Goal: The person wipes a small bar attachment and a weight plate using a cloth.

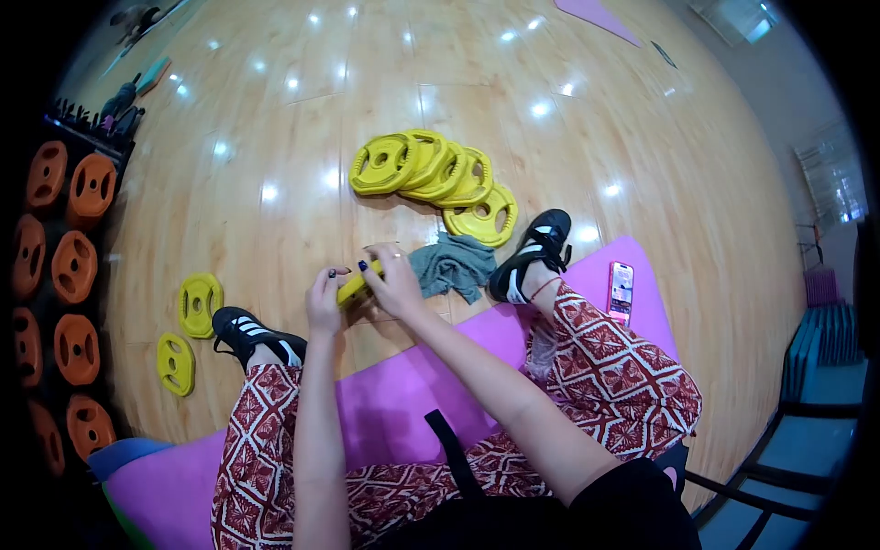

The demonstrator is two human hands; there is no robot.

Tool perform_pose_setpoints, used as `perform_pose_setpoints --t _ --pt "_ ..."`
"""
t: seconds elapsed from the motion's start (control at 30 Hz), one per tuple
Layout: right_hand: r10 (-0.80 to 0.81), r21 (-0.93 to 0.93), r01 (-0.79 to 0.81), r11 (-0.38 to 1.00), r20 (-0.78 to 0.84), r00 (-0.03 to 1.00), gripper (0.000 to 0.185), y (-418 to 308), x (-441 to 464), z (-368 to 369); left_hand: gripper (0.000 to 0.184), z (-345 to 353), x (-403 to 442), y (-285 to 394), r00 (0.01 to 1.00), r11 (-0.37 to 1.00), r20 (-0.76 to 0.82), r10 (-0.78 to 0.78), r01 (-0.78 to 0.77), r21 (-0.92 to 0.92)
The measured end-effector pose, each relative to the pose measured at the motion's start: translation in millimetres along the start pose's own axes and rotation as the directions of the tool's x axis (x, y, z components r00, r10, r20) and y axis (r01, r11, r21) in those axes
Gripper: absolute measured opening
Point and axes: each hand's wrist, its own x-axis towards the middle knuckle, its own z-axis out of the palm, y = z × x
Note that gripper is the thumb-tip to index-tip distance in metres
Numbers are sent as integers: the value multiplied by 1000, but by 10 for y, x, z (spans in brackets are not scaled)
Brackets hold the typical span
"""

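Grip: both hands close on one yellow plate point(353, 291), the left hand point(323, 297) at its left edge, the right hand point(399, 282) over its far right part; the undersides of the fingers are hidden.
Plate: between the hands, over the floor point(275, 229) just beyond the mat's point(394, 394) far edge; it shows nearly edge-on, and whether it touches the floor I cannot tell.
Long axis: the visible rim slants from near left to far right, toward the right hand's fingertips.
Cloth: the grey-green cloth point(449, 266) lies crumpled just right of the right hand, which is the nearer hand to it; the right shoe point(532, 255) stands at the cloth's right side.
Stack: five yellow plates in a fanned stack point(383, 165), on the far side of both hands and cloth, nearer the right hand.
Pair: two loose plates point(174, 365) lie flat at the left, past the left shoe point(252, 336), nearer the left hand.
Phone: the phone point(621, 291) rests on the mat's right end, well apart from either hand.
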Motion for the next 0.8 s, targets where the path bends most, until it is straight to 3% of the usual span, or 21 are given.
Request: perform_pose_setpoints --t 0.13,0.2,0.27,0.3,0.33,0.37,0.4,0.5,0.63,0.67,0.73,0.8 --pt "62 129 -50 990 -88 994 30 29 -19 110 26 76 -11 -113 986 999 -161 -34 37 15" --pt "-23 90 32 995 -98 995 33 -60 -84 167 26 82 10 -97 981 992 -190 50 -26 126" --pt "-206 -143 188 972 -120 971 37 -255 -160 170 25 51 47 -302 984 983 -172 34 -2 186" --pt "-241 -155 247 957 56 969 43 -372 -190 150 25 57 53 -450 985 1000 -173 1 3 21" --pt "-242 -149 248 957 61 968 43 -459 -227 169 25 59 61 -344 986 989 -166 -32 7 -146" --pt "-316 -148 330 932 114 942 44 -538 -265 197 24 38 31 -236 975 750 2 -223 173 -638" --pt "-387 -144 410 901 165 907 45 -570 -280 222 24 32 26 -277 974 751 1 -226 174 -637" --pt "-398 -135 426 895 191 897 44 -451 -208 165 25 60 19 -366 971 953 -191 -142 82 -292" --pt "-404 -193 447 873 226 886 38 -426 -93 44 24 97 -103 -285 958 840 -82 -274 196 -506" --pt "-390 -234 432 871 207 897 37 -408 -73 44 25 144 -83 -287 965 706 -39 -261 163 -689" --pt "-340 -239 365 900 139 930 34 -352 20 88 26 125 -147 -396 960 855 14 -278 254 -453" --pt "-278 -269 294 917 94 956 33 -361 17 111 30 212 -186 -252 917 773 -4 -398 333 -540"
